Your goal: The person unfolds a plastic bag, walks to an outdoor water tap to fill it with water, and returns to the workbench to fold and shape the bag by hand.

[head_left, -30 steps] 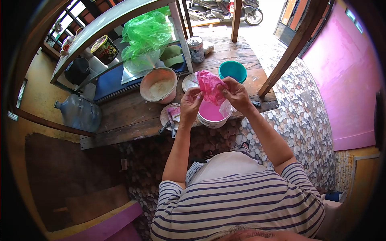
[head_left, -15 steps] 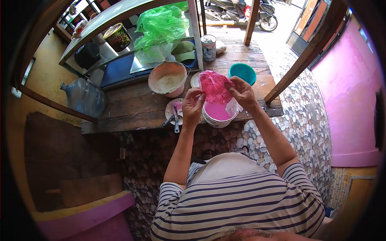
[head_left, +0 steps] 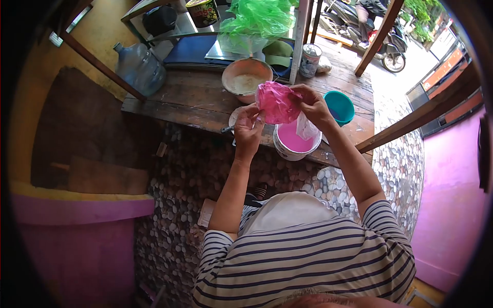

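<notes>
A crumpled pink plastic sheet (head_left: pixel 279 102), apparently smeared with paint, is stretched between my two hands. My left hand (head_left: pixel 248 129) pinches its lower left edge. At its upper right, my right hand (head_left: pixel 314 108) grips with thumb and fingers. Just below stands a white bucket (head_left: pixel 292 153) with pink paint (head_left: pixel 291 137) inside. Whitish clear plastic (head_left: pixel 307 127) hangs at the bucket's right side, under my right hand. Behind my left hand, a round lid (head_left: pixel 234 117) and a tool handle (head_left: pixel 226 130) are partly hidden.
On the wooden bench (head_left: pixel 195 97) are a pale basin (head_left: pixel 247 77), a teal bucket (head_left: pixel 339 108), a paint-stained can (head_left: pixel 310 60) and a large water bottle (head_left: pixel 137 69). A wooden post (head_left: pixel 421 110) slants at right. Beyond, a person sits by a motorbike (head_left: pixel 390 46).
The view has turned, so the bench appears shifted to the right and higher. Both hands still hold the pink plastic, now more left of the paint bucket. My left hand now covers the brush.
</notes>
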`<state>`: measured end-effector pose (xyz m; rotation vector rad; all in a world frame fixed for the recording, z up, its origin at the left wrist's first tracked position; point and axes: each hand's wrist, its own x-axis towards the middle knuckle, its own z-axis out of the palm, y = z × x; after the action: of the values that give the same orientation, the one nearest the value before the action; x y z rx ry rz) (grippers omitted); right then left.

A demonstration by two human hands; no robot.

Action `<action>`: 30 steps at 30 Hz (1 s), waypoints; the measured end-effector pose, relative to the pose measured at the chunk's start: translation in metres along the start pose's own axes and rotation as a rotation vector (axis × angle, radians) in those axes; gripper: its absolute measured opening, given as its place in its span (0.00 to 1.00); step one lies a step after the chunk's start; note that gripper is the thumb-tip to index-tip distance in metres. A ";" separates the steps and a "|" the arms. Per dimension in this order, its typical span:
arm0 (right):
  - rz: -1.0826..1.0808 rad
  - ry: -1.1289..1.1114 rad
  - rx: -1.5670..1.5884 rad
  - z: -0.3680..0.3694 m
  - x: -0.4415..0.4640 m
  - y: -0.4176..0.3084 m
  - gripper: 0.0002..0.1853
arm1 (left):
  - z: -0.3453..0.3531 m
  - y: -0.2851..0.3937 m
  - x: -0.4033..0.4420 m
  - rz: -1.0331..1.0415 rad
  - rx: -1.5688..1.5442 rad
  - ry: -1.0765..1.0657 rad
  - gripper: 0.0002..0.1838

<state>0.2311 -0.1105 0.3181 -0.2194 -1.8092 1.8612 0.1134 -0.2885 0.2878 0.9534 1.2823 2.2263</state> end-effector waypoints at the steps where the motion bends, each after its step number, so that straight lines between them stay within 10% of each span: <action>1: -0.029 0.006 0.027 0.004 -0.001 -0.001 0.10 | 0.001 0.000 -0.003 0.004 0.010 0.021 0.11; 30: -0.044 0.004 -0.458 -0.071 -0.064 -0.019 0.24 | 0.086 -0.075 -0.035 -0.247 -0.248 0.143 0.11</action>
<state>0.3233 -0.0794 0.3140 -0.3421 -2.1972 1.3919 0.2005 -0.2219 0.2406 0.5233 1.0820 2.2216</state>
